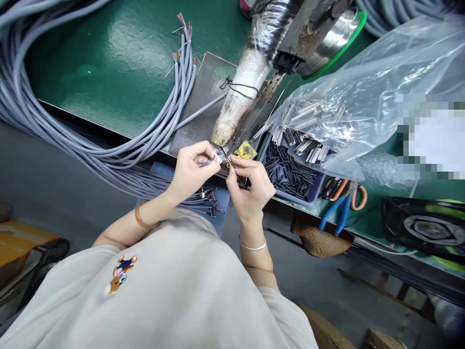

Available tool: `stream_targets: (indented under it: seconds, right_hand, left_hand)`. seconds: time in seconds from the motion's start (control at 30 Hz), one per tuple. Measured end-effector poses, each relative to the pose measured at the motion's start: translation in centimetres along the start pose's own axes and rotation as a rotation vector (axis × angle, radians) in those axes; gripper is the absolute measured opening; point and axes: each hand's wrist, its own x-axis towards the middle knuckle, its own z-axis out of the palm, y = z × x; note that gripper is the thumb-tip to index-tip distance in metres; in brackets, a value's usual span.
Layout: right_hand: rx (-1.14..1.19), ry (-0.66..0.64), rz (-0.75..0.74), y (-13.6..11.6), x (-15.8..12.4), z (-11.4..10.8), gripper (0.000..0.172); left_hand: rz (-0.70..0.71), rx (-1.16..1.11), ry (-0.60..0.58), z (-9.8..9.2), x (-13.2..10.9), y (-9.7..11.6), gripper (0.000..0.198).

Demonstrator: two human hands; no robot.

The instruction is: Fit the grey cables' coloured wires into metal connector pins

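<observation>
My left hand point(194, 167) pinches the stripped end of a grey cable, where thin coloured wires point(223, 157) fan out past a white wrap point(217, 156). Close beside it, my right hand point(251, 182) has thumb and forefinger pressed together at the wire tips; whatever is between them is too small to make out. Both hands are at the bench's front edge, just below the wrapped, stained tip of a white tube point(232, 109). A yellow piece point(246, 150) lies behind my right fingers. Right of that hand, a blue tray point(315, 193) contains short black sleeves point(286, 169).
A thick bundle of grey cables point(119, 155) crosses the left side. A soldering iron point(271, 87) and solder spool point(336, 41) stand behind. Metal connectors point(305, 143) spill from a plastic bag point(363, 92). Pliers point(343, 206) and a black fan point(428, 230) lie right.
</observation>
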Motion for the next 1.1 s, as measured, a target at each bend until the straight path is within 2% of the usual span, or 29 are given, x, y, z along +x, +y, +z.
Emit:
stream_targets:
  seconds: [0.37,0.67,0.9,1.1]
  right_hand:
    - [-0.001,0.023,-0.065,0.07,0.86,0.00,0.016]
    - [-0.077,-0.014,-0.148,0.03,0.51,-0.10,0.019]
    - [0.005,0.015,-0.005,-0.19,-0.02,-0.31,0.017]
    - [0.001,0.004,-0.021,-0.54,0.02,-0.43,0.017]
  left_hand:
    - [0.054,0.009,0.010,0.04,0.25,0.36,0.010]
    - [-0.038,0.015,-0.026,-0.36,0.12,-0.41,0.013]
    - [-0.056,-0.048,-0.052,-0.33,-0.38,-0.31,0.013]
    - [-0.022,-0.019,-0.036,-0.34,-0.44,-0.33,0.012]
